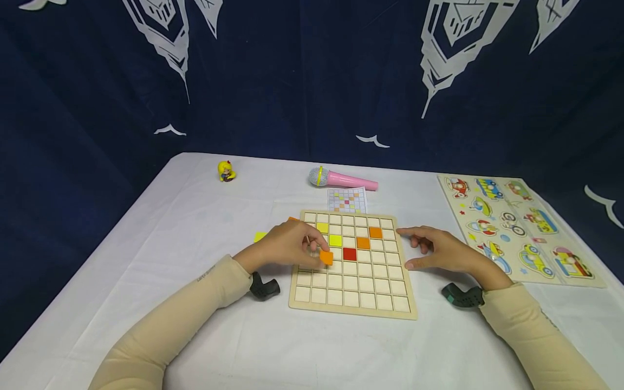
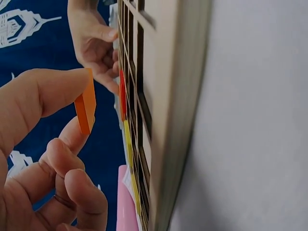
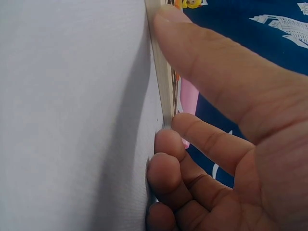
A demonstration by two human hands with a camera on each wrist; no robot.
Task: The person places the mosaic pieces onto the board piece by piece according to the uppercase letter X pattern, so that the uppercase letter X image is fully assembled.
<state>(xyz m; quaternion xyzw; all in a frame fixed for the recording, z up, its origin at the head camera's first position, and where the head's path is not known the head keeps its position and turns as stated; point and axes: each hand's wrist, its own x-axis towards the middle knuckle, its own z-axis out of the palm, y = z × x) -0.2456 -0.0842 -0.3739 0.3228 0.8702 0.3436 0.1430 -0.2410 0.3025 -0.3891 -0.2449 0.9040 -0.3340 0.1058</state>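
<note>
While the left hand (image 1: 292, 244) pinches a tile (image 1: 326, 258) (orange), the right hand (image 1: 435, 248) is relaxed. It touches the board (image 1: 353, 310)

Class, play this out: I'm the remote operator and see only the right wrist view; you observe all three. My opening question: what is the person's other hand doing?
Observer: The left hand pinches an orange tile between thumb and finger.
Operator: I see just the edge of the grid board. Is there any red on it?
Observer: Yes, the head view shows a red tile in one of its squares.
Operator: And what lies on the table to its right?
Observer: A board of vehicle pictures, lying flat.
</note>
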